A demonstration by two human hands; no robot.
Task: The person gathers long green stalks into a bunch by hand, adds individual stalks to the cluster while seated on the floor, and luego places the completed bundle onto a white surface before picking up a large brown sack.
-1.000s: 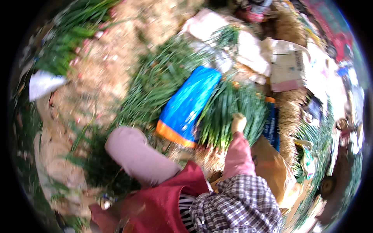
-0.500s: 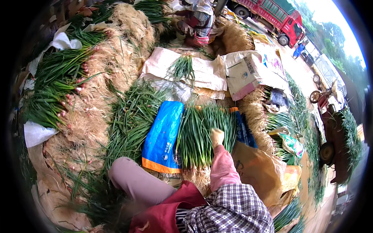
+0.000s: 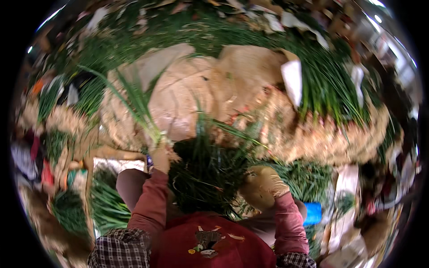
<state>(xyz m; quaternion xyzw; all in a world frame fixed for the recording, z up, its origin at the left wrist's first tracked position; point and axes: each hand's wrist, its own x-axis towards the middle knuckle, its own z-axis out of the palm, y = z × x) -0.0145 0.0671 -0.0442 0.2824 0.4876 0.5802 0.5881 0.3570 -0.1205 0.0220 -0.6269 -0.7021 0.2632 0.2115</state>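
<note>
My left hand [image 3: 159, 155] is closed round a small bunch of scallions [image 3: 142, 111] near the root end. Its long green leaves point up and to the far left. My right hand [image 3: 276, 184], in a pale glove, is beside a tan rounded thing [image 3: 255, 190] that I cannot identify. Blur hides how its fingers are set. Between my hands lies a dark green heap of loose leaves [image 3: 205, 172], with some stalks sticking up toward the far side.
Ahead lies a pale rooty pile under tan sheeting [image 3: 232, 71]. Bundled scallions [image 3: 330, 89] with reddish bulbs lie at the far right by a white scrap [image 3: 292, 82]. More scallions [image 3: 109, 203] are at my left, and a blue bag [image 3: 313, 213] is at my right.
The view has swung away from the trucks and the other person toward the rooty pile and scallions. My left hand now shows, holding a bunch of scallions. My right hand has left the large row of scallions.
</note>
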